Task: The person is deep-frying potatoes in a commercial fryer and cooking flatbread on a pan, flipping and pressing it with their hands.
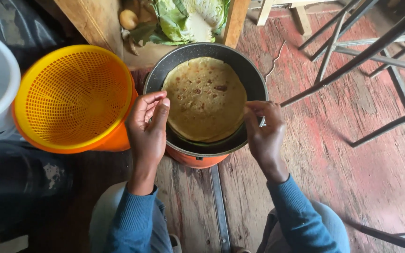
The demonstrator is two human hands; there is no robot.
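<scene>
Black pan [254, 79] looks hot, so the right hand [264, 136] pinching the flatbread [205, 98] edge and the open left hand [148, 129] beside it could get burned.

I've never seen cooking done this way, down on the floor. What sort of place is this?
Probably a simple home cooking corner, at floor level. A dark pan holding a browned flatbread sits on a small orange stove on worn wooden floorboards, with an orange colander and a cabbage close by.
</scene>
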